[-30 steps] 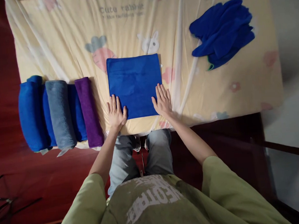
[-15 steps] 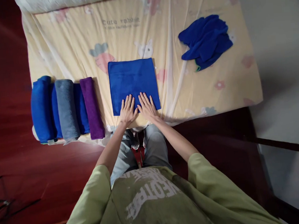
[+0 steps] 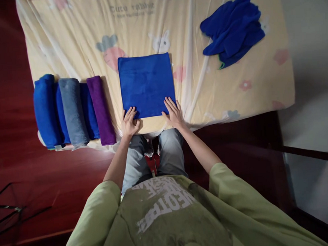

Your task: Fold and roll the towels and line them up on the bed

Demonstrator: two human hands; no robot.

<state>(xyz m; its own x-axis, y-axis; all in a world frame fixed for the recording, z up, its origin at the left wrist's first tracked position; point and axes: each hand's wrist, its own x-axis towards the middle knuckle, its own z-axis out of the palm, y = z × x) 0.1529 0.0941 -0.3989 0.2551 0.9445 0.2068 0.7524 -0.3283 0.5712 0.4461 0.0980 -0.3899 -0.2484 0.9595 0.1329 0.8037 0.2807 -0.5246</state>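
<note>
A blue towel [image 3: 147,83] lies flat and smooth in a near-square on the bed, close to its front edge. The fingertips of my left hand [image 3: 129,122] rest on its near left corner, fingers slightly bent and apart. At the near right corner, my right hand [image 3: 174,113] lies with its fingers stretched over the edge and its thumb spread. Neither hand grips the cloth.
Left on the bed [image 3: 224,96] is a row of rolled towels: blue [image 3: 46,112], grey [image 3: 73,110] and purple [image 3: 101,110] among them. A crumpled blue towel [image 3: 234,32] lies far right. A black wire frame [image 3: 15,210] stands on the floor.
My hands have moved apart, from side by side on the towel's near middle out to its two near corners. The camera view has shifted slightly.
</note>
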